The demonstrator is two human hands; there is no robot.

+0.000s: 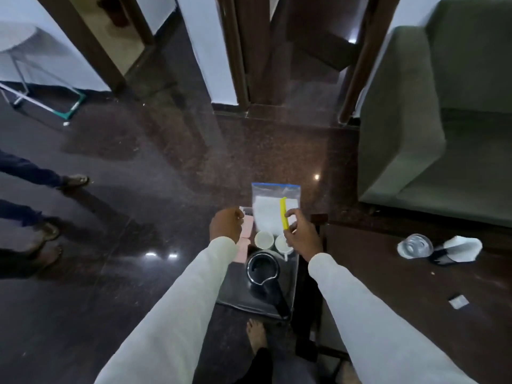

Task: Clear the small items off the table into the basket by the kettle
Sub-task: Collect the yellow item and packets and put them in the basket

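My right hand grips a yellow comb by its lower end and holds it upright against a clear zip bag with a blue top and white contents. The bag stands behind two white cups on the tray, beyond the black kettle. My left hand is curled beside pink sachets at the tray's left edge, and what it holds is hidden. I cannot make out the basket's outline. A small packet lies on the dark table to the right.
On the table's far right are an overturned glass and a white paper wrapper. A green armchair stands behind the table. Another person's legs and sandals are at the left on the glossy floor. My bare foot is below the tray.
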